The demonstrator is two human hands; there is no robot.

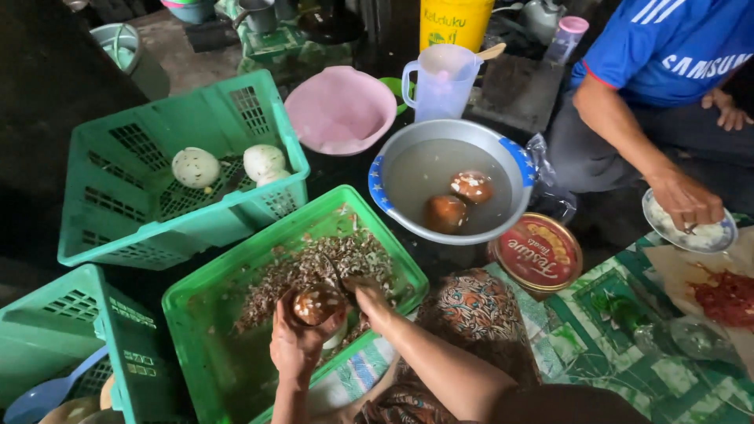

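Note:
My left hand (294, 345) holds a brown, partly peeled round fruit (316, 304) over a green plastic crate (220, 271) with peel scraps heaped in it. My right hand (369, 302) is right beside the fruit with a dark knife blade (334, 273) sticking out towards the scraps. A metal basin (400, 145) of cloudy water beyond the crate holds two more brown fruits (459, 200).
A second green crate (102, 157) at the back left holds white peeled fruits (196, 166). A third green crate (55, 322) is at the lower left. A pink bowl (339, 110), a plastic jug (441, 78), a round red tin (539, 251). Another person's hand (685, 196) on a plate at right.

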